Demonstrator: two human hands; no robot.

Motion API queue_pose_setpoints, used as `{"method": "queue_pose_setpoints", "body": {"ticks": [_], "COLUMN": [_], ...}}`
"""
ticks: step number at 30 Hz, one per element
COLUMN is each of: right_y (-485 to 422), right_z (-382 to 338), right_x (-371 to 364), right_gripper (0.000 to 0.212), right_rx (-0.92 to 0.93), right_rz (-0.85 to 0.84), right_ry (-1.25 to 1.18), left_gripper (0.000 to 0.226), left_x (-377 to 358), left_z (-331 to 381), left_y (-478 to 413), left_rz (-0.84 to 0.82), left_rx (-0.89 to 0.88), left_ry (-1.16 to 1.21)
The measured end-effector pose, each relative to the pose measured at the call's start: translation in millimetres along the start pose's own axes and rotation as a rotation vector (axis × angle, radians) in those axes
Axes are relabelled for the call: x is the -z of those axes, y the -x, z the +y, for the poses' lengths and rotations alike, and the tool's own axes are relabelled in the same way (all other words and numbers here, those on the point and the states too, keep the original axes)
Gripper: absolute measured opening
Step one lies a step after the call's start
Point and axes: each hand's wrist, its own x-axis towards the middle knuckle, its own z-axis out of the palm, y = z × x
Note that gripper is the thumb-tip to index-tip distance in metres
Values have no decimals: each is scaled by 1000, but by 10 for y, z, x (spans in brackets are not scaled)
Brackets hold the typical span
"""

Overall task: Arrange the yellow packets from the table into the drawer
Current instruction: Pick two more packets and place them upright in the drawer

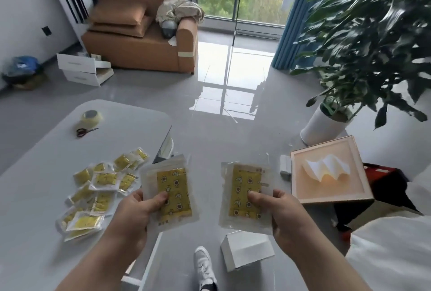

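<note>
My left hand grips a stack of yellow packets in clear wrapping, thumb on the front, held above the table's right edge. My right hand pinches another yellow packet over the floor, between the table and the drawer. Several more yellow packets lie scattered on the white table to the left. The open wooden drawer sits at the right, tilted, with folded white paper inside.
A tape roll and red scissors lie at the table's far end. A white box stands on the floor below my hands, beside my shoe. A potted plant stands behind the drawer. White drawers and a sofa are far back.
</note>
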Motion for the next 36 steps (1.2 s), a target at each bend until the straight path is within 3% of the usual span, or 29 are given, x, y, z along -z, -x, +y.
{"method": "queue_pose_setpoints", "body": {"ticks": [16, 26, 36], "right_y": [-2185, -2741, -3383], "right_z": [-1054, -918, -640], "right_x": [-1461, -2369, -3094], "right_gripper": [14, 15, 19], "right_rx": [-96, -189, -328], "right_rz": [-287, -519, -772], "right_ry": [379, 564, 731], "left_gripper": [18, 39, 16], "left_x": [361, 925, 1020], "left_z": [843, 954, 690], "left_y": [-1669, -1648, -1633], "left_rz": [242, 530, 864], "left_rx": [-62, -103, -161], "left_ry": [275, 482, 614]}}
